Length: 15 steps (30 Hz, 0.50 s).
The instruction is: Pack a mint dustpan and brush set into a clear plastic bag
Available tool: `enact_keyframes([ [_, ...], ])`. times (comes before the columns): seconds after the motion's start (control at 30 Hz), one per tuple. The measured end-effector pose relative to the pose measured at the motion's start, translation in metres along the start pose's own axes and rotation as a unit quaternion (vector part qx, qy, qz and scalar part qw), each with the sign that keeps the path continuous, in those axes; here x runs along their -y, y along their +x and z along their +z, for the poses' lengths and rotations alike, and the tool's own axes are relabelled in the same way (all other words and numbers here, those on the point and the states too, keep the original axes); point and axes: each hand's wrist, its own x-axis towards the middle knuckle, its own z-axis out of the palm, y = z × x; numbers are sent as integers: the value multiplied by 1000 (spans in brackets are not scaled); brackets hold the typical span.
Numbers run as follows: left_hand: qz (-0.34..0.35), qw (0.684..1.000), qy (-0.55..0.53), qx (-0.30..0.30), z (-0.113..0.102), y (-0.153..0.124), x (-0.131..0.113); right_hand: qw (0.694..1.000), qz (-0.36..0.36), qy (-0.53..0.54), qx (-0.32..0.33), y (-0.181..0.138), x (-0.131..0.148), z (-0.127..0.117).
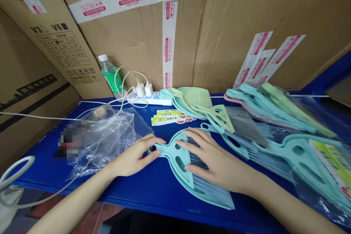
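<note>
A turquoise dustpan (201,196) lies on the blue table with a matching hand brush (188,175) nested on it, grey bristles toward the right. The thumb and fingers of my left hand (134,156) close around the handle end of the set. My right hand (212,157) rests over the brush, fingers spread across its head and bristles, covering part of them. Just beyond lie loose brushes, among them a green brush (226,120), and a green dustpan (197,99) stacked on turquoise ones. Several printed label cards (167,117) lie behind my hands.
Clear plastic bags (109,142) lie at left. Behind them are a power strip (157,98) with plugs and cables, and a bottle (112,75). Bagged brush-and-dustpan sets (304,161) lie at right. Large cardboard boxes (131,40) wall the back. The table's front edge (131,206) is near me.
</note>
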Motion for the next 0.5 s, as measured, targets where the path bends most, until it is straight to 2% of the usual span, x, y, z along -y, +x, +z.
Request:
enact_keyframes([
  [0.2, -117, 981, -156, 16, 3, 4, 2, 1000, 6, 16, 3, 0, -1, 1],
  [0.5, -121, 966, -227, 9, 3, 8, 3, 1000, -7, -3, 24, 0, 0, 7],
])
